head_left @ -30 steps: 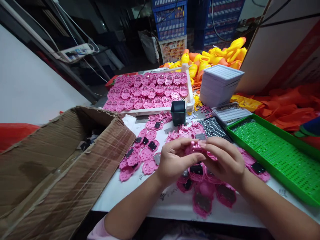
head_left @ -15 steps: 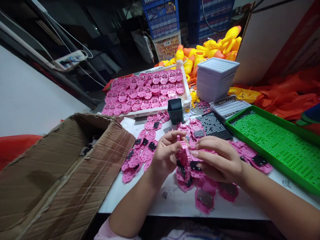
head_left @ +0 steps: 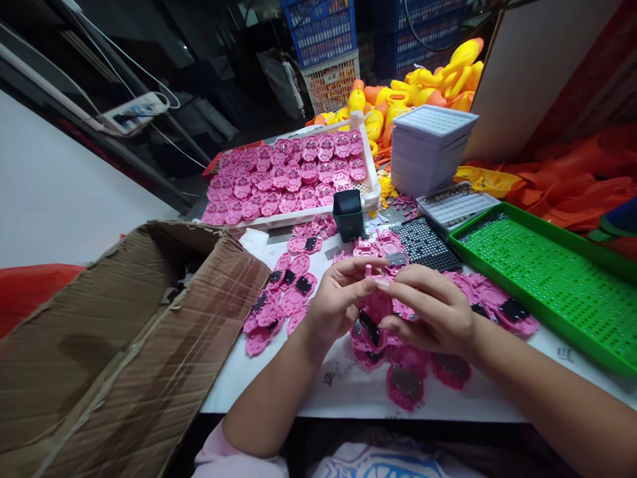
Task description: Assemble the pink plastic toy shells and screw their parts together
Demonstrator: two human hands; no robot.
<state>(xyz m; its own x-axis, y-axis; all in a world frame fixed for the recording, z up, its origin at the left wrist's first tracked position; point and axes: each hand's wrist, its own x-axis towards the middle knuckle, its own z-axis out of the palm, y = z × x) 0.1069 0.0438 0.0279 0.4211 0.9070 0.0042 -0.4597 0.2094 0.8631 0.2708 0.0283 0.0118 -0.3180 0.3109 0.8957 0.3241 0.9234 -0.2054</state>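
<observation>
Between my hands is a pink plastic case part (head_left: 377, 307), tilted up on edge, with a black panel on its lower face. My left hand (head_left: 339, 295) pinches its upper left side between thumb and fingers. The fingertips of my right hand (head_left: 434, 307) are closed on its upper right edge, near a small pink peg at the top. Underneath lie more pink case parts (head_left: 405, 385), some with dark or grey panels. Another cluster of pink case parts (head_left: 298, 299) lies left of my left hand. My fingers partly hide the held part.
Behind stand a white tray (head_left: 371, 179) of pink cases, a dark green cup (head_left: 349, 216) and stacked white trays (head_left: 423, 149). A black perforated tray (head_left: 423, 242) and a green tray (head_left: 547, 285) sit at right. An open cardboard box (head_left: 199, 345) borders the left side.
The held case part has turned to show more of its broad face. My right fingers have moved left and up onto its top edge, close to my left thumb.
</observation>
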